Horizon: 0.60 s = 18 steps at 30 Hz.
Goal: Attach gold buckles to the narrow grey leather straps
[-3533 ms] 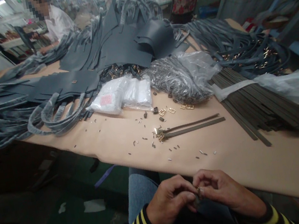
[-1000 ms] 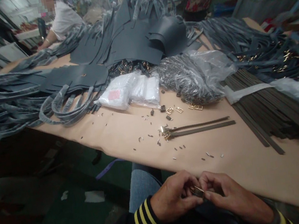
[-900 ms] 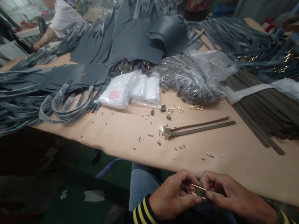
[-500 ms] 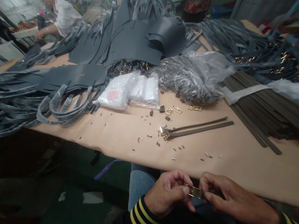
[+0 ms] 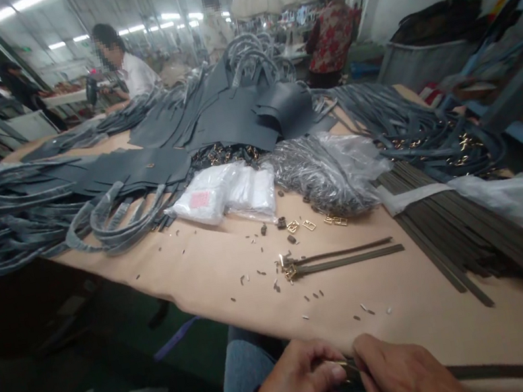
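Observation:
At the table's near edge, my left hand (image 5: 300, 383) pinches a gold metal buckle (image 5: 342, 364) between thumb and fingers. My right hand (image 5: 404, 373) is closed beside it on a dark olive strap (image 5: 506, 370), whose free length sticks out to the right past the hand. The strap's end at the buckle is mostly covered by my fingers, so I cannot tell how far it passes through. Farther in lie two straps with gold buckles (image 5: 346, 255). Several loose gold buckles (image 5: 309, 225) and small dark and white bits (image 5: 315, 294) are scattered around.
A bundle of olive straps (image 5: 468, 235) fans out at right. Behind lie white plastic packets (image 5: 211, 194), a clear bag of dark pieces (image 5: 328, 171), dark blue-grey panels (image 5: 238, 116) and wrapped handles (image 5: 110, 224). Several other people work farther back, one in white (image 5: 138, 73).
The view has tilted up, showing more of the room. My right hand has turned palm-down over the work, and the strap's free length now shows to its right.

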Each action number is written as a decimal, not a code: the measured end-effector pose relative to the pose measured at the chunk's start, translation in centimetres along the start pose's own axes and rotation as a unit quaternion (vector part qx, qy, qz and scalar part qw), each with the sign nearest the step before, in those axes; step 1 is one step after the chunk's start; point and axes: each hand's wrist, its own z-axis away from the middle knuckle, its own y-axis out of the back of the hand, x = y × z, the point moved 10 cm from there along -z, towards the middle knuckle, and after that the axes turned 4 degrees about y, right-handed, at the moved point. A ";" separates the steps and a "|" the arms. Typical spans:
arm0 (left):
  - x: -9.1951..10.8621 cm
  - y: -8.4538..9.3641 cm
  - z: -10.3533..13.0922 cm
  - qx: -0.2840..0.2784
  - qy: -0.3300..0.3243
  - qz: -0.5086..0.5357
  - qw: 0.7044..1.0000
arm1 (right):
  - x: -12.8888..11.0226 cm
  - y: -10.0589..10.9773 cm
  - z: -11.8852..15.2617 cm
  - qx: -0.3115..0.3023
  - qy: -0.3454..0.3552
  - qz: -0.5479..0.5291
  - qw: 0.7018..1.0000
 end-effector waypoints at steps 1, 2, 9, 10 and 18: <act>0.5 0.4 0.0 0.018 -0.010 -0.021 1.000 | 0.0 0.2 -0.3 -0.003 0.003 0.010 1.000; 1.1 0.9 0.0 0.041 -0.027 -0.042 0.998 | 0.2 0.4 -0.7 -0.003 0.005 0.010 1.000; 3.3 2.9 -0.2 0.127 -0.100 -0.108 0.981 | 1.5 1.2 -4.0 -0.016 0.019 -0.117 0.993; 3.3 3.0 -0.3 0.125 -0.099 -0.105 0.982 | 1.6 1.1 -4.5 -0.025 0.025 -0.136 0.990; 3.1 4.9 -2.4 0.116 -0.089 0.008 0.989 | 4.2 2.7 -10.3 -0.018 0.027 -0.171 0.985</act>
